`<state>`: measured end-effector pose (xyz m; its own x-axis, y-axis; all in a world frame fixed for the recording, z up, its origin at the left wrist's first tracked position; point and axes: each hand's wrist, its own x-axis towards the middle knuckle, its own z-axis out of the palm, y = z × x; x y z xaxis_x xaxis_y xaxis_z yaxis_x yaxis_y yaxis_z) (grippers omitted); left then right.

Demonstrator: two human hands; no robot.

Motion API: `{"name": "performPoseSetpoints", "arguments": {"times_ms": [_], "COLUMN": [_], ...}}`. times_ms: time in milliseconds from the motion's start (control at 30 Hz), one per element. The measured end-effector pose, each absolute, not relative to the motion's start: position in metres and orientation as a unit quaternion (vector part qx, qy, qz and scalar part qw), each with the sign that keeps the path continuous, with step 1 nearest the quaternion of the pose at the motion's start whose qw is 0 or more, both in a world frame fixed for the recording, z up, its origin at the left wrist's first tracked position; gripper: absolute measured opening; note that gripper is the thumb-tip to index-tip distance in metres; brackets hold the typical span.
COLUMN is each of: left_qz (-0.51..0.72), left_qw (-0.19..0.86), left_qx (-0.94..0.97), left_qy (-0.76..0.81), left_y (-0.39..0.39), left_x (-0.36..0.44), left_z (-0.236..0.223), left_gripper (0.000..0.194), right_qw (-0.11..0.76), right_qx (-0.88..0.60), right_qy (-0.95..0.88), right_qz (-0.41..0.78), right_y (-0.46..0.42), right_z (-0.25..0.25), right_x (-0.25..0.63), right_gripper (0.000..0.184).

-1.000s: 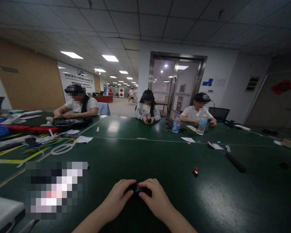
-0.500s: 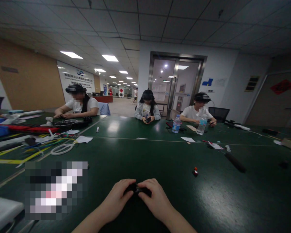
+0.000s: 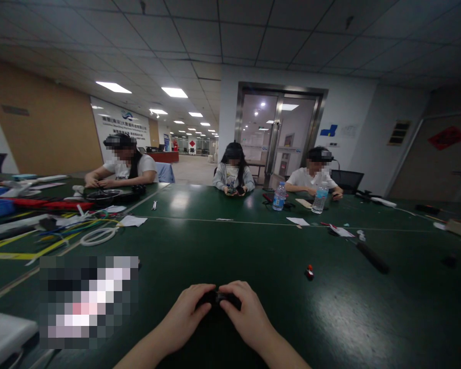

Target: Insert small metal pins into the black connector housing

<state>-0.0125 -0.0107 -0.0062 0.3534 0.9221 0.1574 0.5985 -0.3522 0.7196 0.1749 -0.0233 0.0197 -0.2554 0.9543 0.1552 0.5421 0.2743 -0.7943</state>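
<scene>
A green worktop (image 3: 261,251) stretches ahead; at its near side, the left hand (image 3: 187,311) and right hand (image 3: 249,310) pinch opposite ends of a black part (image 3: 218,298) between thumb and fingers. Two-handed manipulation seems in hand; the next move calls for steady, matched grips.

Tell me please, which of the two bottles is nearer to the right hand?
The left bottle: it stands closer to the right hand; the other bottle stands farther to the right.
</scene>
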Motion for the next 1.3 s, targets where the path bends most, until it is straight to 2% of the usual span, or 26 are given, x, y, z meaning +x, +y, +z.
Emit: {"name": "performPoseSetpoints", "arguments": {"times_ms": [600,900,1300], "left_qz": [0.265,0.263,0.268], "left_qw": [0.289,0.3,0.292], "left_qx": [0.772,0.768,0.77], "left_qy": [0.5,0.501,0.5], "left_y": [-0.009,-0.008,-0.01], "left_x": [-0.014,-0.015,-0.013], "left_z": [-0.008,-0.009,-0.005], "left_gripper": [0.038,0.038,0.038], "right_qw": [0.513,0.57,0.603], "right_qx": [-0.493,-0.494,-0.497], "right_qy": [-0.648,-0.598,-0.56], "right_qz": [0.272,0.269,0.276], "right_y": [-0.016,-0.01,-0.002], "right_z": [0.013,0.008,0.002], "right_x": [0.182,0.187,0.19], "right_gripper": [0.028,0.029,0.033]}}
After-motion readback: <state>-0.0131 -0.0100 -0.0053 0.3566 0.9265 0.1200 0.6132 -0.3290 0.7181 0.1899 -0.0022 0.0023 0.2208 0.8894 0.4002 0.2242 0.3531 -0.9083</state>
